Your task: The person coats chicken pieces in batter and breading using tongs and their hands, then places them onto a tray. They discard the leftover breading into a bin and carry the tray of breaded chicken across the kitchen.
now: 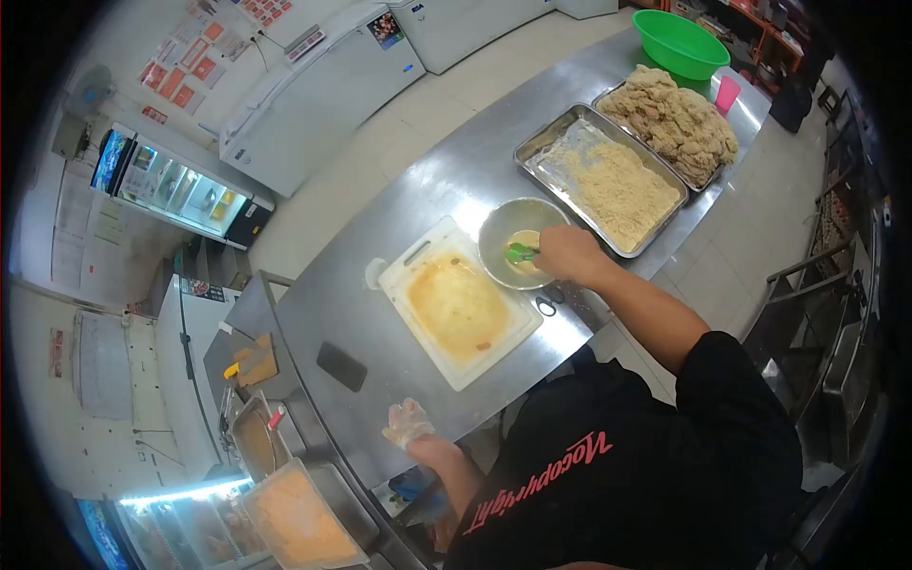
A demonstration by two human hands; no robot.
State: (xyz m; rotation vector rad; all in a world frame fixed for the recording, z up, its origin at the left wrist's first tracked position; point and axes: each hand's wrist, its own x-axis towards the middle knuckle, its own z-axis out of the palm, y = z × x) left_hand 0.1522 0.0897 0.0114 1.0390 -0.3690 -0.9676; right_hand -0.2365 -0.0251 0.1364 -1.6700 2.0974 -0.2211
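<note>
My right hand [568, 254] reaches over the metal bowl [496, 223], fingers closed around a green utensil [519, 253]. Its kind is hard to make out, and its lower end dips into a small amount of yellowish liquid. Beside the bowl lies a white cutting board [446, 356], its middle wet with yellow liquid and a few brownish bits. My left hand [408, 424], in a clear plastic glove, is over the table's near edge, holding nothing, with its fingers somewhat apart. A dark flat phone-like object [342, 367] is the nearest thing to it on the steel table.
A steel tray of pale crumbs [617, 185] and a tray heaped with breaded pieces [670, 123] stand beyond the bowl. Farther off are a green basin [681, 43] and a pink cup [728, 93]. Scissors [548, 304] lie by the board. An orange-filled tray [302, 521] is lower left.
</note>
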